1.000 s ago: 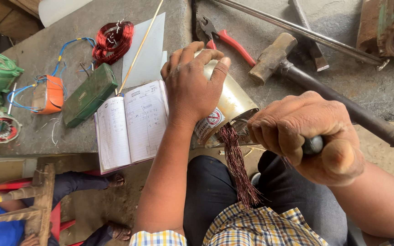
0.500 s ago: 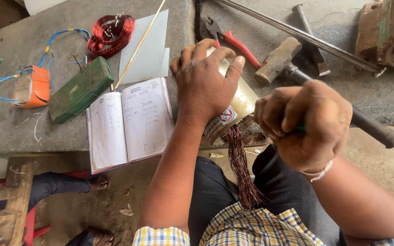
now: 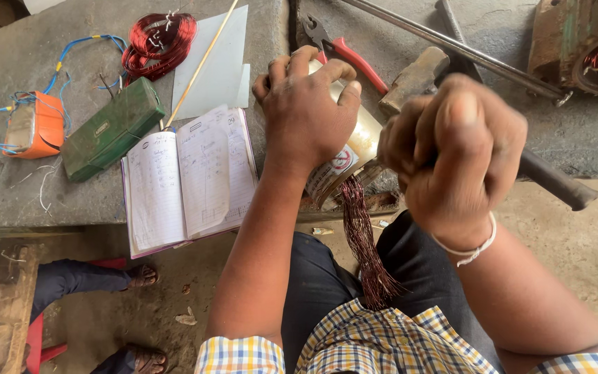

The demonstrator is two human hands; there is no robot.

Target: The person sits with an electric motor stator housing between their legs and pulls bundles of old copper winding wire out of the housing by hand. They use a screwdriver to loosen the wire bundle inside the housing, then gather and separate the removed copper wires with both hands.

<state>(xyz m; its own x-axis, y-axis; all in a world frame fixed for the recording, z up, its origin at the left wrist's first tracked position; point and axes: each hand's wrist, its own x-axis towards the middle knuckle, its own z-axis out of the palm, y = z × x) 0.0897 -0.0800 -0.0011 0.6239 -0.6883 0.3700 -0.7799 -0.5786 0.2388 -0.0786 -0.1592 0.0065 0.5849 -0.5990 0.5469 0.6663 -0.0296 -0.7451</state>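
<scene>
My left hand (image 3: 307, 111) presses down on a metal motor housing (image 3: 354, 149) lying on the grey workbench (image 3: 50, 201). A bundle of reddish copper wires (image 3: 363, 246) hangs out of the housing's near end over my lap. My right hand (image 3: 455, 149) is closed in a fist around a dark tool handle, right beside the housing's end; the tool's tip is hidden behind the hand.
An open notebook (image 3: 188, 176) lies left of the housing. Farther left are a green box (image 3: 112, 128), an orange device with blue wires (image 3: 34, 128) and a red wire coil (image 3: 159, 41). Red-handled pliers (image 3: 344, 52), a hammer (image 3: 417, 76) and metal rods (image 3: 465, 48) lie behind. Another person's feet (image 3: 140, 277) show under the bench.
My right fist has moved up and left, closer to the housing's end and nearer the camera. My left hand stays on the housing. The view has shifted slightly right.
</scene>
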